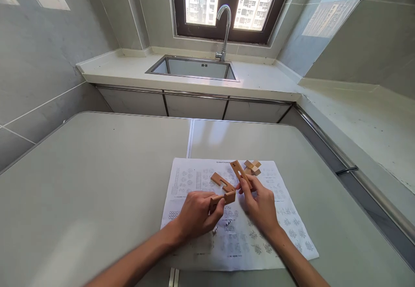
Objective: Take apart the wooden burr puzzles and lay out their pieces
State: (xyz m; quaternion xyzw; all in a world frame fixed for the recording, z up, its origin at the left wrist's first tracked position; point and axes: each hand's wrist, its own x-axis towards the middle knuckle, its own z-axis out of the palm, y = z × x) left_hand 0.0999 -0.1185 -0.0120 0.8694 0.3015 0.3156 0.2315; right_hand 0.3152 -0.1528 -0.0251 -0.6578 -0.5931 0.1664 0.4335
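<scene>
Wooden block, notched: clamped in your left hand, thumb and fingers closed on its near end, the far end sticking out to the right above the paper.

Wooden block, marked with a dark figure: pinched in your right hand between thumb and fingertips, tilted, its upper end pointing away from you. The two held blocks sit near each other; whether they touch you cannot tell.

Wooden block, slotted: loose, between the two held pieces, lying on the sheet.

Small assembled wooden cluster: on the sheet's far right part, just beyond your right hand.

Printed sheet: flat on the table, covered in small diagrams.

Sink with tap: in the counter under the window, well apart from your hands.
</scene>
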